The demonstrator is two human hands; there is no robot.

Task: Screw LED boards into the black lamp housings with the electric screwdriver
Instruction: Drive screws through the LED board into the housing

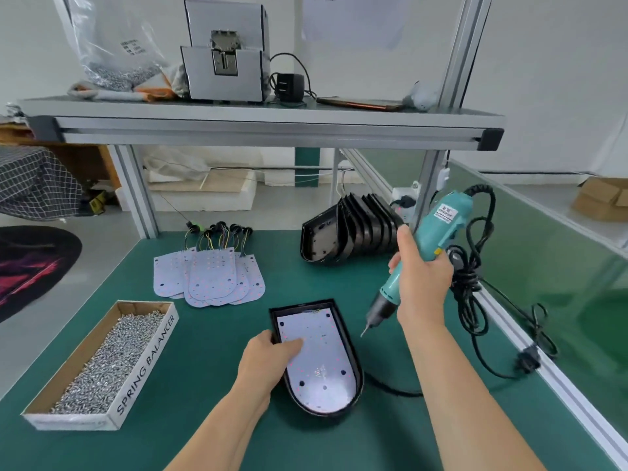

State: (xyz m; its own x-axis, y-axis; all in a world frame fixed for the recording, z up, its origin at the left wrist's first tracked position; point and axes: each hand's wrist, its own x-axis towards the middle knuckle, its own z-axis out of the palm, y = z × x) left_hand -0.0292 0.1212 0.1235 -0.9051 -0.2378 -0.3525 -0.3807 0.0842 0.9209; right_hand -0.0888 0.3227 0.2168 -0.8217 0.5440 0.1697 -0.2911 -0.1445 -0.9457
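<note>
Bench (210,385): screws (108,362) fill box (146,365); LED board (323,355) in housing (357,372) under flat left hand (268,358); right hand (423,283) grips screwdriver (438,215)

Head-worn, seemingly close, down over workbench (204,368).

Green worktop (210,385) in front of me, alu-frame shelf (265,120) above it. On the shelf, L to R: clear plastic bag (112,45), grey metal box (226,49) w/ a slot at its front, black adapter (289,85) w/ cable just beside it, flat brownish slab (360,103) near the R post. Sheet of paper (353,18) on the wall behind. Floor, my L: dark round rug (30,263), checked cloth (34,181) beyond it. White foam blocks (204,195) behind the frame legs; cardboard box (601,198) far R.
</note>
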